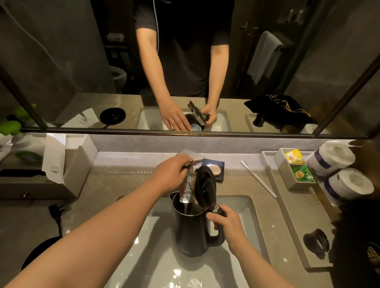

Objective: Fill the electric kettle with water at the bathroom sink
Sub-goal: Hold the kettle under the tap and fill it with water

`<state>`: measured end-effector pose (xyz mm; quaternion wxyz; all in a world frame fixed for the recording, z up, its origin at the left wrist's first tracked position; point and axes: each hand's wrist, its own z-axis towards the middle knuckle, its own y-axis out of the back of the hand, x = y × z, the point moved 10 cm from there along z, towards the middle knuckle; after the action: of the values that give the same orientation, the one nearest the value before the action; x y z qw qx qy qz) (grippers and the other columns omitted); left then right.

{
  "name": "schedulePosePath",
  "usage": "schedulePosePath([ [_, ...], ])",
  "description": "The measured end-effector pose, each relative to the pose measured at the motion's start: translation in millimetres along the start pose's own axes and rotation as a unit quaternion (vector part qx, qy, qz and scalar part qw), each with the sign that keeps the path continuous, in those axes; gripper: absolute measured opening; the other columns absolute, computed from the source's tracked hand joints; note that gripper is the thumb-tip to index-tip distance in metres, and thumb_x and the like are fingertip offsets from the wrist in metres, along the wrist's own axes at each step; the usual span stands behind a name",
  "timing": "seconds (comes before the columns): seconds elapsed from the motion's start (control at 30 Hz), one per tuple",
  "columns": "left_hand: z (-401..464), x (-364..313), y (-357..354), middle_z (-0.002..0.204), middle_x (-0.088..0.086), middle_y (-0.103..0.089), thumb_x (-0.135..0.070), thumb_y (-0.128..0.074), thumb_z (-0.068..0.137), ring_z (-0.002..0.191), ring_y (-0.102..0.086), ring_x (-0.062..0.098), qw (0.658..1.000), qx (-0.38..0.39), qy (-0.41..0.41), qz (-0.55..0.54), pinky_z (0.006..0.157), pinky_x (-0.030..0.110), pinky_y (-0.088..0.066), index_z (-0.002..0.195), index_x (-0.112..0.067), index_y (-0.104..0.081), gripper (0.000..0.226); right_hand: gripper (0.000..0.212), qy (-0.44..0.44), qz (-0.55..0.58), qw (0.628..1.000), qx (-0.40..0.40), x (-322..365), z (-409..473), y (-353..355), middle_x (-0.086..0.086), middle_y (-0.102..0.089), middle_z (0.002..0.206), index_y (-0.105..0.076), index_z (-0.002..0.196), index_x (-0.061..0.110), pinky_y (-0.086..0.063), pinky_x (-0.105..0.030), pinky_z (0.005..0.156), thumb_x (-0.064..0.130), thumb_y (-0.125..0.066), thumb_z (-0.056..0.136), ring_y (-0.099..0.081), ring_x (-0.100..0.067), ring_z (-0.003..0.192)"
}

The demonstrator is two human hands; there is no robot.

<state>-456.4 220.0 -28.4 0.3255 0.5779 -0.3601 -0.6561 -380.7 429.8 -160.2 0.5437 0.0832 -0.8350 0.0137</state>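
Note:
A black electric kettle hangs over the white sink basin with its lid flipped up. My right hand grips the kettle's handle. The chrome faucet spout reaches over the kettle's mouth, and a thin stream of water runs from it into the kettle. My left hand rests on the faucet lever, fingers closed over it.
The kettle's round base and its cord lie at the counter's left. A soap dish and a toothbrush lie behind the basin. At right, a grey tray carries tea bags, paper rolls and a black bag. A mirror faces me.

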Motion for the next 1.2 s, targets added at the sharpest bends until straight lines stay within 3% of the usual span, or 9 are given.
schedulePosePath([
  [0.1,-1.9,2.2,-2.1,0.144,-0.007,-0.046,-0.013,-0.051,0.091,0.126,-0.045,0.018,1.000,0.011,0.004,-0.004,0.099,0.039,-0.042,0.132,-0.030,-0.050,0.045,0.028,0.000,0.001,1.000,0.001,0.4,1.2,-2.0,0.003,-0.058,0.052,-0.064,0.073,0.009,-0.048,-0.030,0.053,0.030,-0.079,0.062,-0.054,-0.018,0.054],
  [0.33,-5.2,-1.4,-0.5,0.145,-0.006,-0.044,-0.012,-0.048,0.092,0.125,-0.046,0.020,1.000,0.015,-0.009,-0.017,0.098,0.038,-0.042,0.133,-0.030,-0.047,0.045,0.034,0.004,0.000,1.000,-0.002,0.8,2.3,-4.5,0.000,-0.057,0.053,-0.065,0.076,0.005,-0.047,-0.031,0.053,0.031,-0.079,0.059,-0.054,-0.018,0.054],
  [0.67,-6.6,0.2,-3.6,0.149,-0.006,-0.039,-0.015,-0.048,0.091,0.128,-0.044,0.020,1.000,0.020,-0.004,-0.001,0.100,0.040,-0.041,0.136,-0.034,-0.042,0.049,0.026,0.003,0.021,1.000,-0.011,-0.3,-2.3,-4.4,-0.001,-0.055,0.052,-0.062,0.067,0.008,-0.043,-0.033,0.053,0.026,-0.079,0.059,-0.052,-0.020,0.054],
  [1.2,-8.8,3.0,-9.3,0.153,-0.005,-0.032,-0.012,-0.049,0.089,0.133,-0.037,0.020,0.999,0.031,0.003,-0.004,0.104,0.038,-0.034,0.142,-0.032,-0.035,0.058,0.022,0.003,0.024,1.000,-0.007,2.9,-4.7,-6.0,-0.001,-0.055,0.052,-0.063,0.070,0.005,-0.043,-0.031,0.051,0.019,-0.079,0.065,-0.051,-0.018,0.051],
])
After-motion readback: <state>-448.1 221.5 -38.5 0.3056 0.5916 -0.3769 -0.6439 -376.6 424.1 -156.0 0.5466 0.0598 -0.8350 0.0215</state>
